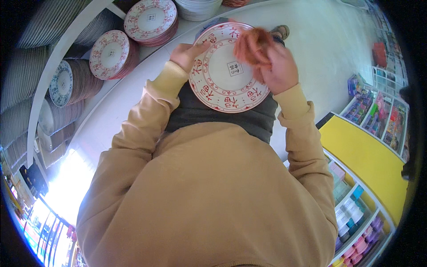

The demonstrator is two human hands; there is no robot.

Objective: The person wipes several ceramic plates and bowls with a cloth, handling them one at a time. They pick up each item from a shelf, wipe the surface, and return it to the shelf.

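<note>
A white plate with a red patterned rim [218, 85] is held over my lap. My left hand [190, 55] grips its left edge, with the thumb on the rim. Bunched in my right hand [282, 68] is an orange-red cloth [252, 46], which lies against the upper right part of the plate and hides that part of the rim. The right hand and the cloth are blurred. The plate's centre bears a small square mark with writing.
Stacks of red-patterned plates [109, 55] [150, 20], blue-patterned plates [61, 83] and white plates [199, 8] line a shelf at the left. A yellow-topped display unit [363, 160] stands at the right, beside bins of small goods [377, 113]. A shoe [282, 31] shows beyond the plate.
</note>
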